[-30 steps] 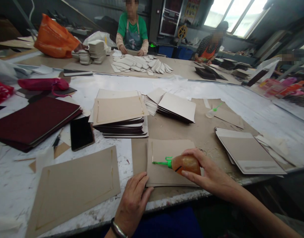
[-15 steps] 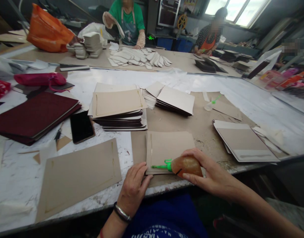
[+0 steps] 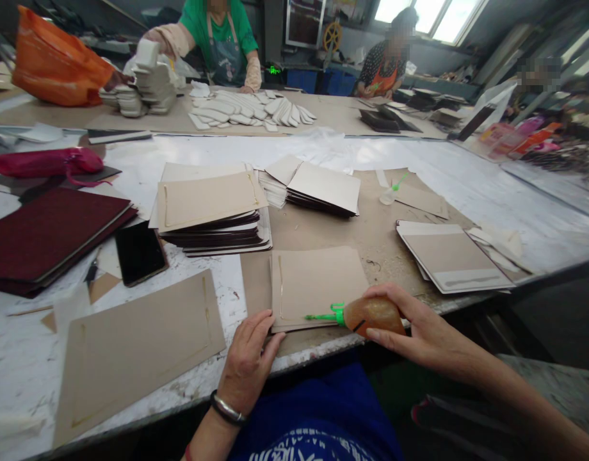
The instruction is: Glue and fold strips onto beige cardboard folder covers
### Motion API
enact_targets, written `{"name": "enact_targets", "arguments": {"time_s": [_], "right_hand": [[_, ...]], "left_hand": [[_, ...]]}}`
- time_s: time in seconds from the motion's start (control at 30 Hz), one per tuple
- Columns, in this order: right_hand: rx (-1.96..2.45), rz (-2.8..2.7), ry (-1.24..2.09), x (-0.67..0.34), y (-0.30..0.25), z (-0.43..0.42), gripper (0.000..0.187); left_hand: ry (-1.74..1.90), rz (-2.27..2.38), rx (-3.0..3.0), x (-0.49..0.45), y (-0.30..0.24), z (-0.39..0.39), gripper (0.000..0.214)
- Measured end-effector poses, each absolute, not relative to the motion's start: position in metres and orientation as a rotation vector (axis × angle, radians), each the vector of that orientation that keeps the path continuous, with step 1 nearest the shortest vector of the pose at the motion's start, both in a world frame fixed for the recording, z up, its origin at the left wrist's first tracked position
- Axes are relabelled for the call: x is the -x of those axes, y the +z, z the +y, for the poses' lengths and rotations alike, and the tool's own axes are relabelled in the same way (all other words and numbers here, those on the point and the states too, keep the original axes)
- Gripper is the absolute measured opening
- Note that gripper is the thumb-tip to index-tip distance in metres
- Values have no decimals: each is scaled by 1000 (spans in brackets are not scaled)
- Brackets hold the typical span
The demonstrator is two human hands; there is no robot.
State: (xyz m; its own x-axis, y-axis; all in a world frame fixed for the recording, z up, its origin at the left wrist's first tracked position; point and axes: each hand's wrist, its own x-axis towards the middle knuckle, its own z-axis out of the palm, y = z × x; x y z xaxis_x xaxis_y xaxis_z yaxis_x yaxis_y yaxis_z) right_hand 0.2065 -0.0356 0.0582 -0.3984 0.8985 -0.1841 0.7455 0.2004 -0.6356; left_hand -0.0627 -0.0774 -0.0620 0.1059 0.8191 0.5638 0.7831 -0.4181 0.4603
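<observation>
In my right hand (image 3: 410, 326) is a squeeze bottle of amber glue (image 3: 374, 315), lying nearly level. Its green nozzle points left, and the tip is over the lower part of a small pile of beige cardboard sheets (image 3: 318, 282). A shiny glue line runs down the top sheet's left side and turns along its lower edge. My left hand (image 3: 249, 352) grips the pile's lower left corner, thumb at the near edge and fingers at the left side. Left of that hand lies a larger cardboard sheet (image 3: 145, 352) with glue lines near its ends.
Behind are a stack of boards (image 3: 212, 198) and a white-topped stack (image 3: 326, 186). More boards (image 3: 455, 256) lie right. A phone (image 3: 139, 251), maroon folders (image 3: 54, 234) and another nozzle bottle (image 3: 388, 194) are around. Across the table, a person in green (image 3: 230, 45) handles white pieces.
The nozzle tip has moved right along the sheet's lower edge, leaving a glue line. My left hand stays at the corner. The view has shifted; the person in green now reaches toward the stacked pieces.
</observation>
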Motion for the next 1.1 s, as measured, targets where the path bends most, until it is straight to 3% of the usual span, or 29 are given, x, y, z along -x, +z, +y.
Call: {"name": "enact_targets", "arguments": {"time_s": [0.87, 1.1], "right_hand": [[1877, -1934, 882, -306, 59, -69, 40], [1883, -1640, 1020, -317, 48, -57, 43]], "left_hand": [[1167, 1595, -2454, 64, -59, -76, 25], [1053, 1589, -2504, 68, -62, -77, 26]]}}
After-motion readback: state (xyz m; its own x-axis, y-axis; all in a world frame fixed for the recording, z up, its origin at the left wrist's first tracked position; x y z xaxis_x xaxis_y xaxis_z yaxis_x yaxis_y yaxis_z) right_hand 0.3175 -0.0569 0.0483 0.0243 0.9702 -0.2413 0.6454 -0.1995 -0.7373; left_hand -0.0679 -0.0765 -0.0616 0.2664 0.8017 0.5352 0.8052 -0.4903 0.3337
